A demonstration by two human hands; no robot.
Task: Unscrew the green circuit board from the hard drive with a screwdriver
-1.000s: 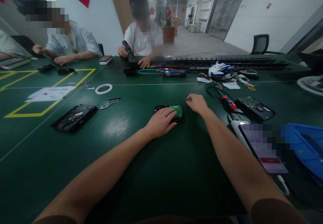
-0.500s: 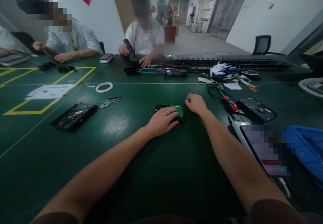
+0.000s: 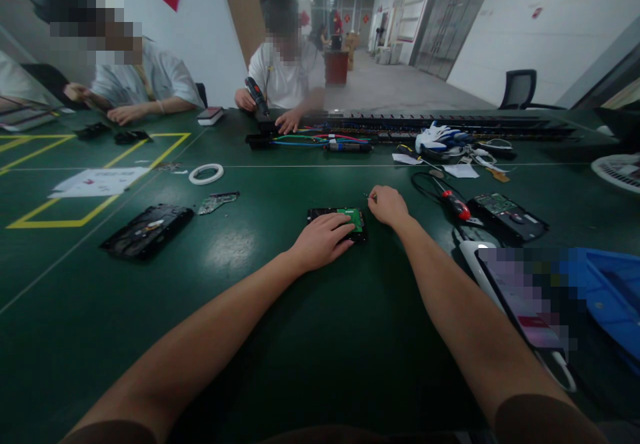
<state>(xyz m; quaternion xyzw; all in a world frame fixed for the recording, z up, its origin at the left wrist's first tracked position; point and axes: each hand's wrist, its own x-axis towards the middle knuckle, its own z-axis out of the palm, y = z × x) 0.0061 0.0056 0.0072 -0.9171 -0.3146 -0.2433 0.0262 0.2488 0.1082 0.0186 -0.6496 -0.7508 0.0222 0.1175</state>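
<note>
My left hand lies over a black hard drive with a green circuit board on its upper face. Its fingers reach across the board and the thumb is along the near edge, gripping the drive against the table. Just beyond the drive's right end, my right hand is closed low over the table with fingertips pinched. Tiny bits show beside those fingertips, too small to name. Whatever the pinch holds is hidden. To the right lies a red and black screwdriver.
Other opened hard drives lie at left and right. A loose circuit board and white tape roll are left. A phone and blue tray stand right. Across the table, a co-worker holds a power screwdriver.
My right hand has shifted very slightly, its fingers still pinched. My left hand and the hard drive stay where they were.
</note>
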